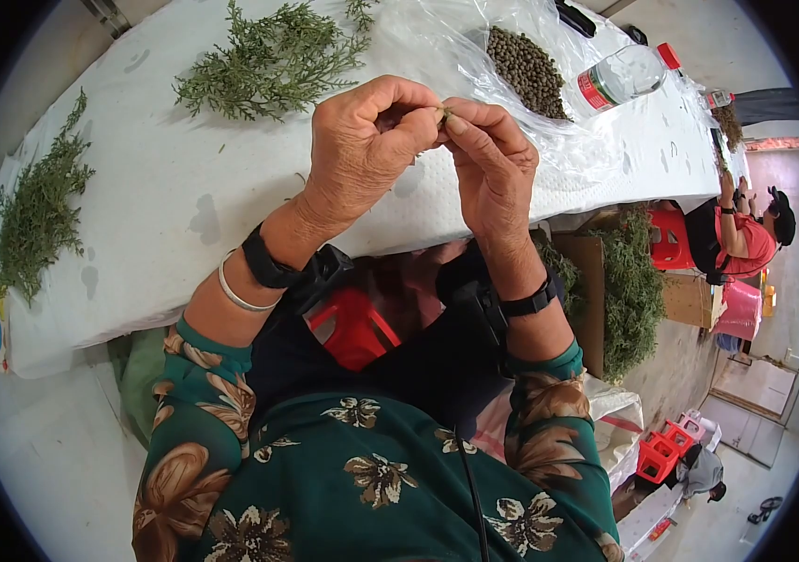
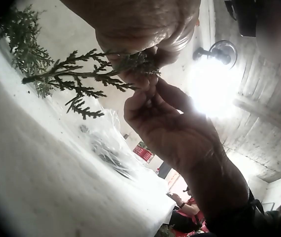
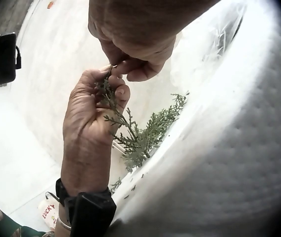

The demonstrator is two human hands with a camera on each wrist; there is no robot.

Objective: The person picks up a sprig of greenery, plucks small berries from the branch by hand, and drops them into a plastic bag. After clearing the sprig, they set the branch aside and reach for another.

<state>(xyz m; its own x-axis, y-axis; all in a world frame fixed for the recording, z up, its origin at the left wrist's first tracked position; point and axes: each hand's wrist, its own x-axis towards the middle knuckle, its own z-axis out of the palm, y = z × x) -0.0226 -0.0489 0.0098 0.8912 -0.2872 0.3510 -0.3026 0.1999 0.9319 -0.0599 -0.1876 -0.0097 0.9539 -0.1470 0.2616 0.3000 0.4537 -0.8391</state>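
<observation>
Above the white-covered table (image 1: 259, 178), both hands meet fingertip to fingertip. My left hand (image 1: 357, 145) holds a small green conifer sprig (image 3: 111, 98), its scaly leaflets hanging below the curled fingers. In the left wrist view, forked sprig tips (image 2: 81, 74) stick out sideways from that hand. The right hand (image 1: 498, 169) pinches a tiny piece at the sprig's end between thumb and forefinger. The fingers mostly hide that piece. Behind the hands lies a loose conifer branch pile (image 1: 268, 66).
Another conifer branch (image 1: 43, 201) lies at the table's left end. Clear plastic sheeting (image 1: 558, 155) holds a heap of small brown pellets or seeds (image 1: 526, 75), beside a red-capped bottle (image 1: 629, 75). A box of greenery (image 1: 629, 295) stands at right; another person (image 1: 746, 234) sits beyond.
</observation>
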